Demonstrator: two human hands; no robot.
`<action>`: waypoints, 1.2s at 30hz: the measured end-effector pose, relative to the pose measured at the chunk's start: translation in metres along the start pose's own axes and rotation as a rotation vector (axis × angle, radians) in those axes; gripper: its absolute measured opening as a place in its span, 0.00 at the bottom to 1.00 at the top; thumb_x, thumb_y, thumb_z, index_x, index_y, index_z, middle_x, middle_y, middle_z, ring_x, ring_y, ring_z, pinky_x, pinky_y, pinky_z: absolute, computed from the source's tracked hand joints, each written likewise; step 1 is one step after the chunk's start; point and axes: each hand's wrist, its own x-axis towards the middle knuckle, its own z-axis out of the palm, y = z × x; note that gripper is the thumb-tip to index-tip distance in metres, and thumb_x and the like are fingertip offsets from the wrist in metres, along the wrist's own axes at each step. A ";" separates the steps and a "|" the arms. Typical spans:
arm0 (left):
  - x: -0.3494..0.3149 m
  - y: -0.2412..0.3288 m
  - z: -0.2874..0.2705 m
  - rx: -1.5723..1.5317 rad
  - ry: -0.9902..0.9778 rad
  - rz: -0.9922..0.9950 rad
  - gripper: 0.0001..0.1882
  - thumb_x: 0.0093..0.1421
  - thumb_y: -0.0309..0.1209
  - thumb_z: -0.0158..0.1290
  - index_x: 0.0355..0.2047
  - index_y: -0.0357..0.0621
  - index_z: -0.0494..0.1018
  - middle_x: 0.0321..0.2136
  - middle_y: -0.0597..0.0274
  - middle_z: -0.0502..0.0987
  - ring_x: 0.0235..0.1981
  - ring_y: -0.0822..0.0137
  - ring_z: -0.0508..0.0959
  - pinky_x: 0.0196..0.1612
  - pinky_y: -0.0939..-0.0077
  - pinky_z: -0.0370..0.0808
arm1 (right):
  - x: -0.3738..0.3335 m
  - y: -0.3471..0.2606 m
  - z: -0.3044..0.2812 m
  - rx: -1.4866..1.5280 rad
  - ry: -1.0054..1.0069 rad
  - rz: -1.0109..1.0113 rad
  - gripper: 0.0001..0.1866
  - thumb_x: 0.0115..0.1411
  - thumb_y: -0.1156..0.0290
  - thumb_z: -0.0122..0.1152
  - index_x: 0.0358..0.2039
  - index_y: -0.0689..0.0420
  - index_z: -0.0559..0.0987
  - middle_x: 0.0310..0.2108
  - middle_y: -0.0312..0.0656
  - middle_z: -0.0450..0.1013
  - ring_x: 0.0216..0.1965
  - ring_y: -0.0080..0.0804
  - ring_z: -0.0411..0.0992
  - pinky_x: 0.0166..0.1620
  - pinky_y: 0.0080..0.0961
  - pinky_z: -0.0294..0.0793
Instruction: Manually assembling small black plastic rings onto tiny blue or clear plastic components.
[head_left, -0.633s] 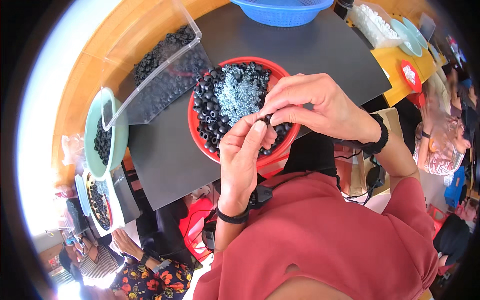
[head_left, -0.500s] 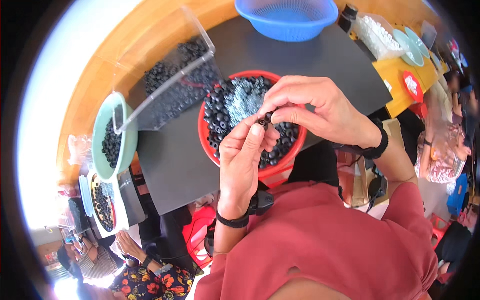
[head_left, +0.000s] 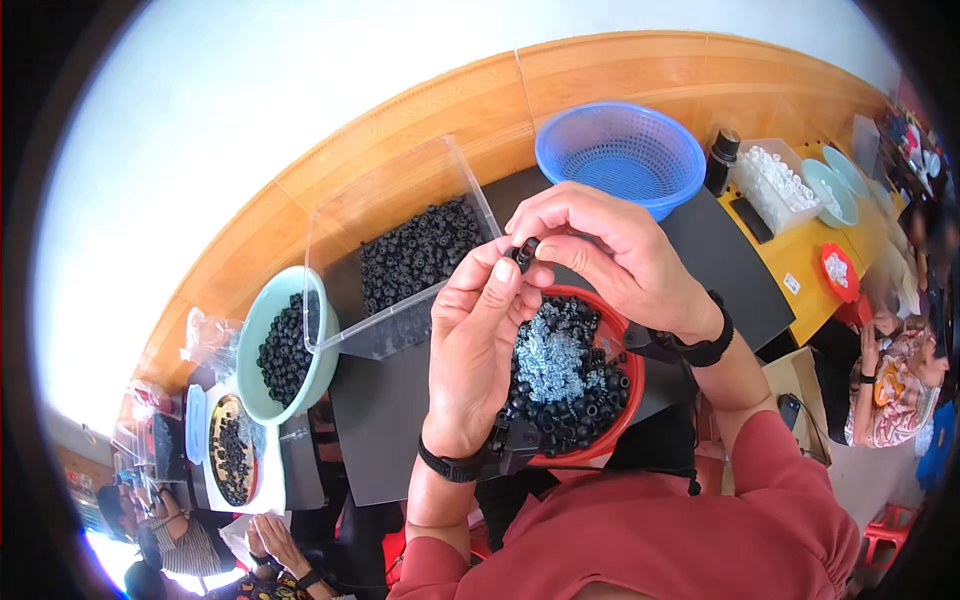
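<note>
Between my two hands, small black ring-shaped parts (head_left: 522, 256) are held at the fingertips; they seem to be one or two pieces pressed together. My left hand (head_left: 475, 325) is closed on the part from below, thumb up. My right hand (head_left: 610, 250) pinches its other side with thumb and index finger. Below the hands stands a red basin (head_left: 638, 385), partly hidden by my left hand and wrist. It holds many black round parts (head_left: 582, 424) and a heap of small pale blue-grey pieces (head_left: 550, 362), too small to make out singly.
Beyond my hands, a clear plastic box (head_left: 397, 309) holds black parts. Left of it is a pale green bowl (head_left: 328, 352) of black parts. A blue colander (head_left: 620, 165) stands at the back. White pieces fill a container (head_left: 780, 185) at right. Other people sit on both sides.
The view has shifted, showing more of the wall and far table. My hands have moved up and away from the basin toward the clear box, still holding the black part.
</note>
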 end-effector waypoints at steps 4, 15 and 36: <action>0.016 0.001 -0.009 0.061 -0.014 0.011 0.12 0.66 0.30 0.50 0.47 0.39 0.72 0.34 0.61 0.79 0.33 0.77 0.76 0.37 0.85 0.70 | 0.006 0.016 0.003 -0.007 0.034 0.001 0.06 0.59 0.79 0.57 0.38 0.62 0.75 0.33 0.42 0.74 0.34 0.35 0.73 0.39 0.25 0.71; 0.036 -0.011 -0.021 0.163 0.033 -0.046 0.13 0.68 0.34 0.48 0.46 0.38 0.72 0.32 0.66 0.78 0.33 0.80 0.73 0.35 0.86 0.67 | 0.004 0.042 0.008 -0.269 0.081 -0.130 0.11 0.55 0.81 0.60 0.40 0.60 0.78 0.34 0.42 0.75 0.34 0.39 0.74 0.35 0.28 0.72; 0.045 -0.007 -0.031 -0.001 0.033 -0.105 0.16 0.70 0.34 0.41 0.49 0.35 0.69 0.40 0.62 0.75 0.42 0.73 0.73 0.47 0.77 0.68 | 0.020 0.068 0.013 -0.217 -0.004 -0.110 0.11 0.52 0.75 0.65 0.38 0.59 0.81 0.36 0.40 0.78 0.34 0.34 0.75 0.41 0.28 0.70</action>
